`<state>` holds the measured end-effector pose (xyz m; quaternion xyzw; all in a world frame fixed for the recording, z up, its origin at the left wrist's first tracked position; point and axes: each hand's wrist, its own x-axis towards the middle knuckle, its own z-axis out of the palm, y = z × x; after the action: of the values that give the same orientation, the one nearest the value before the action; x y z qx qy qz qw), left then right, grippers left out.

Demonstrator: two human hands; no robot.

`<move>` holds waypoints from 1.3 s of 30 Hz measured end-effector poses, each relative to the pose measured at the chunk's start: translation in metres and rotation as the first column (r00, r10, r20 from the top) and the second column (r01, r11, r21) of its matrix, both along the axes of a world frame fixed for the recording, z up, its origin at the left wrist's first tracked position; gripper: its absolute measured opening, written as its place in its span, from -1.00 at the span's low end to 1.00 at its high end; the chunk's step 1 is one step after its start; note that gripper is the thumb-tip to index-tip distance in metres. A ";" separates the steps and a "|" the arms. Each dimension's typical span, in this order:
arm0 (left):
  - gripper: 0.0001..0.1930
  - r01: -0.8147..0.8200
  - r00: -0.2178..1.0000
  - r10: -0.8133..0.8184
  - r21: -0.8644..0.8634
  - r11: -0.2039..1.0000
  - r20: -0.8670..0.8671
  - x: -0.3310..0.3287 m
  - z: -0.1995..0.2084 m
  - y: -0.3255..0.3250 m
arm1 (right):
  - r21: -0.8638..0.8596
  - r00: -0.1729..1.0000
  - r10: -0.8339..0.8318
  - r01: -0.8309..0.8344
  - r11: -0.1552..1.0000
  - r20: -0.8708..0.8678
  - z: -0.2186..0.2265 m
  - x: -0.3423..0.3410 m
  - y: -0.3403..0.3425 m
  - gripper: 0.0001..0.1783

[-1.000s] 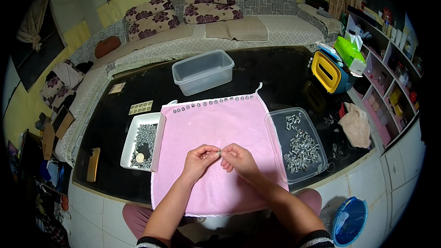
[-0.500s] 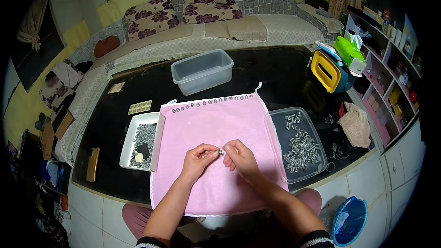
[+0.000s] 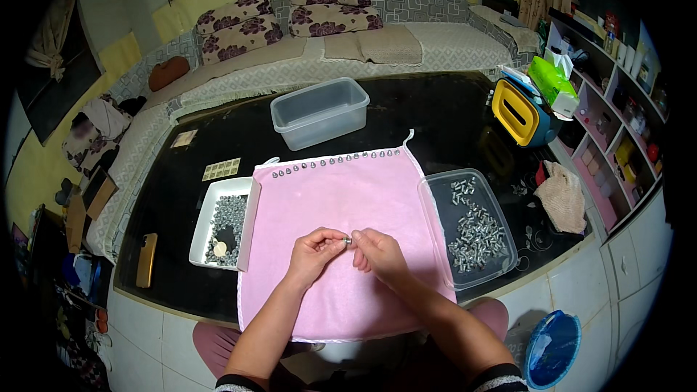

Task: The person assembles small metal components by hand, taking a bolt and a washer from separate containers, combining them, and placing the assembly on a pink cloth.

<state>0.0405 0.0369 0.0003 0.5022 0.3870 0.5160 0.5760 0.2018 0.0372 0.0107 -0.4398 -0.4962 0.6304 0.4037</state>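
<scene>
Both hands, left hand [image 3: 314, 250] and right hand [image 3: 377, 252], pinch 1 tiny metal part [image 3: 348, 240] together over the pink cloth [image 3: 341, 196] (fingers mostly hide it, too small to identify).

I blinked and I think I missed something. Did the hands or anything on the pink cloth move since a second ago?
Hardly anything. The left hand and right hand stay fingertip to fingertip over the pink cloth, pinching a small metal piece between them; only the fingers shifted slightly. The white tray, the clear tray of metal parts, the row of pieces and the empty tub have not moved.
</scene>
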 end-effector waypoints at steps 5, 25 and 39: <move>-0.90 0.020 1.000 -0.020 -0.009 1.000 0.024 0.002 0.004 -0.001 | 0.045 0.999 0.054 -0.054 0.998 -0.004 -0.005 0.001 0.001 -0.69; -0.91 -0.014 1.000 0.014 0.007 1.000 0.003 0.002 0.003 -0.001 | 0.024 0.997 0.061 -0.060 0.998 -0.046 0.001 -0.003 -0.002 -0.69; -0.92 -0.015 1.000 0.015 0.016 1.000 -0.011 0.002 0.003 -0.001 | 0.065 0.999 0.032 -0.029 0.997 -0.043 0.001 -0.005 -0.002 -0.63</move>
<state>0.0420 0.0359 0.0032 0.5066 0.3898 0.5207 0.5659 0.1968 0.0354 0.0115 -0.4050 -0.5138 0.6296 0.4189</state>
